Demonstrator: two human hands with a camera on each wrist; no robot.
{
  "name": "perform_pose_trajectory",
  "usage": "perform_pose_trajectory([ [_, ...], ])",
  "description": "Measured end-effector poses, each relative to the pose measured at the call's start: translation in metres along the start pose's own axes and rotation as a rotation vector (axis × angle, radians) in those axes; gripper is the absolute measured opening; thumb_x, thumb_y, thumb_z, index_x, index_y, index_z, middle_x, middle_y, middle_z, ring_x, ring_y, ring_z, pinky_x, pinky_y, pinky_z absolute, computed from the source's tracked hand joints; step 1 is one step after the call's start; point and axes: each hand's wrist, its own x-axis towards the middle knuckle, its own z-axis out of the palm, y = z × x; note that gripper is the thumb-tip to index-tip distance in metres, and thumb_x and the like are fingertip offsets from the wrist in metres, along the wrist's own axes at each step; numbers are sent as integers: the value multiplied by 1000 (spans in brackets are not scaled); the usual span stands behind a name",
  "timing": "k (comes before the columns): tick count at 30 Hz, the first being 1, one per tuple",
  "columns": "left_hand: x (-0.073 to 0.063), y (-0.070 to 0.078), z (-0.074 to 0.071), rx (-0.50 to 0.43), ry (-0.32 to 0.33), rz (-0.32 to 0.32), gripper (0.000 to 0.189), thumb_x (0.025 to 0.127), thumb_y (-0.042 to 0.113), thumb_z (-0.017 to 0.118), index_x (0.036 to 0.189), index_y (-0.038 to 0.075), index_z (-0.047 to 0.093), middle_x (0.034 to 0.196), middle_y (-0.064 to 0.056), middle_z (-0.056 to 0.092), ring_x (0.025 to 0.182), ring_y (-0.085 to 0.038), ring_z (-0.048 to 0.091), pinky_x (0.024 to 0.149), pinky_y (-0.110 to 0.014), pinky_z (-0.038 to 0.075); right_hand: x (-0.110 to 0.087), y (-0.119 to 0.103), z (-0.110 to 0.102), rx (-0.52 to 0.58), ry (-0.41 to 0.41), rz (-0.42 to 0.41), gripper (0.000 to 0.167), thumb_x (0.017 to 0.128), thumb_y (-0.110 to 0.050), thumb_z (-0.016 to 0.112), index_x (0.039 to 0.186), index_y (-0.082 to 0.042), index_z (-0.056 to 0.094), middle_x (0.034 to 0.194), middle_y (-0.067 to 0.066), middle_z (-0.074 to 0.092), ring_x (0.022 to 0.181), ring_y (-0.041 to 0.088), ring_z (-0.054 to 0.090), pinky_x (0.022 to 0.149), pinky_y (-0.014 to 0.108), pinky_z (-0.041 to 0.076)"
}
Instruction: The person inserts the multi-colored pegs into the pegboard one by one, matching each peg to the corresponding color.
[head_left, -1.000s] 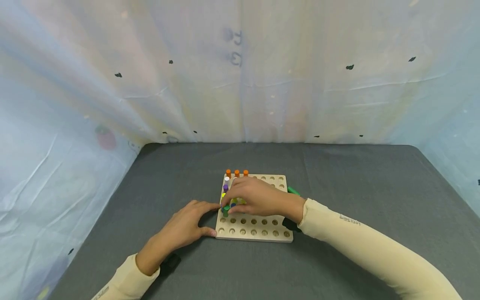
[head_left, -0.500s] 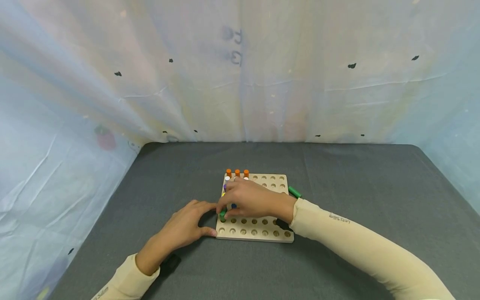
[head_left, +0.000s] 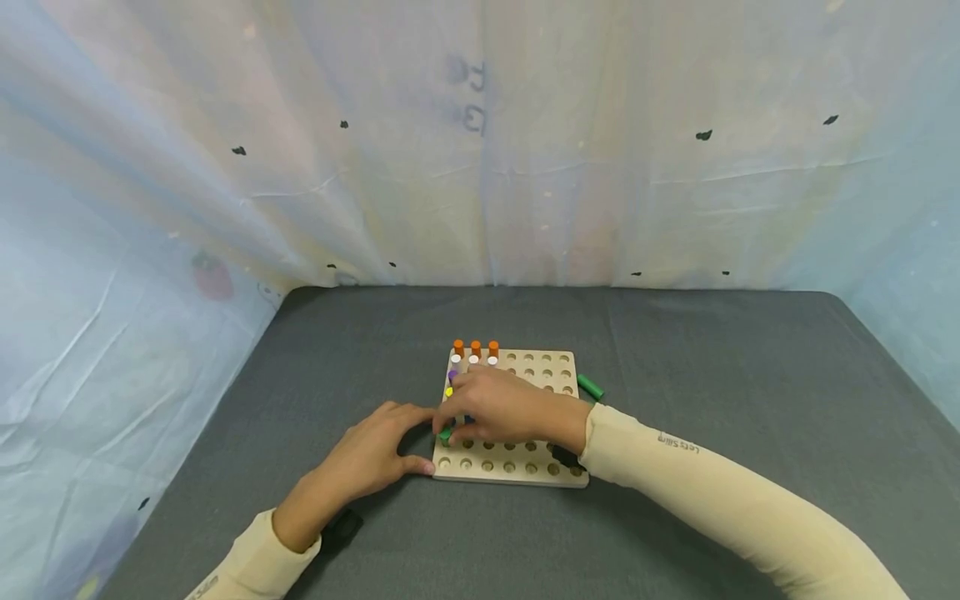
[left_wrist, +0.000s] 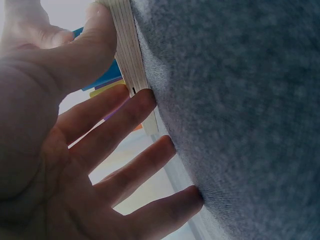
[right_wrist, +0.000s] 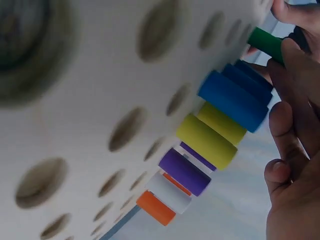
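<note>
My right hand (head_left: pixel 498 408) reaches over a wooden pegboard (head_left: pixel 510 479) and pinches a green peg (head_left: pixel 446 436) at the left column. In the right wrist view, that green peg (right_wrist: pixel 267 46) has its lower end at the board's surface; how deep it sits cannot be told. Against the board's left edge rests my left hand (head_left: pixel 375 446), thumb near the front corner and fingers straight. Behind the right hand, rows of orange pegs (head_left: pixel 476 347) and white pegs (head_left: pixel 456 360) stand upright. The right wrist view also shows purple (right_wrist: pixel 185 171), yellow (right_wrist: pixel 206 141) and blue pegs (right_wrist: pixel 234 101).
Beside the board's right edge a loose green peg (head_left: pixel 590 387) lies on the grey cloth-covered table (head_left: pixel 712 375). Pale curtains (head_left: pixel 570 167) hang behind and at the sides. Bare holes (right_wrist: pixel 126 129) fill the board's right part and front rows.
My right hand has shifted slightly left and toward the front with the green peg, whose top now appears lower at the left column. The left hand has stayed at the board's edge.
</note>
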Motion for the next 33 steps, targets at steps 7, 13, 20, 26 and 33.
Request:
perform_pose_trajectory([
  [7, 2, 3, 1, 3, -10, -12, 68, 74, 43, 84, 136, 27, 61, 135, 6, 63, 123, -19, 56, 92, -51, 52, -14, 2, -14, 18, 9, -2, 30, 91, -34, 74, 119, -25, 73, 108, -11, 73, 92, 6, 59, 86, 25, 48],
  [13, 5, 5, 1, 13, -19, -26, 70, 75, 41, 84, 138, 27, 59, 137, 4, 62, 126, -21, 55, 93, -55, 51, -58, 25, -34, 31, 77, 133, 31, 93, -37, 70, 122, -24, 71, 116, -12, 71, 106, 8, 63, 94, 35, 50],
  [20, 7, 5, 0, 26, -18, -34, 71, 74, 41, 85, 139, 27, 59, 137, 3, 62, 129, -22, 54, 94, -57, 50, -130, 69, -41, -21, 199, 307, 26, 91, -27, 74, 116, -19, 73, 110, -7, 73, 95, 14, 66, 87, 40, 51],
  [26, 7, 6, 1, 22, -27, -44, 71, 75, 40, 85, 140, 27, 58, 138, 3, 61, 131, -22, 53, 95, -58, 49, -179, 95, -35, -94, 242, 437, 23, 92, -26, 72, 114, -18, 74, 107, -6, 73, 94, 14, 65, 87, 42, 51],
  [33, 7, 6, 0, 25, -23, -41, 71, 74, 41, 85, 139, 28, 59, 138, 3, 61, 129, -22, 54, 95, -57, 49, -193, 90, -17, -49, 247, 531, 26, 94, -31, 69, 118, -20, 72, 109, -8, 72, 98, 12, 65, 88, 43, 52],
])
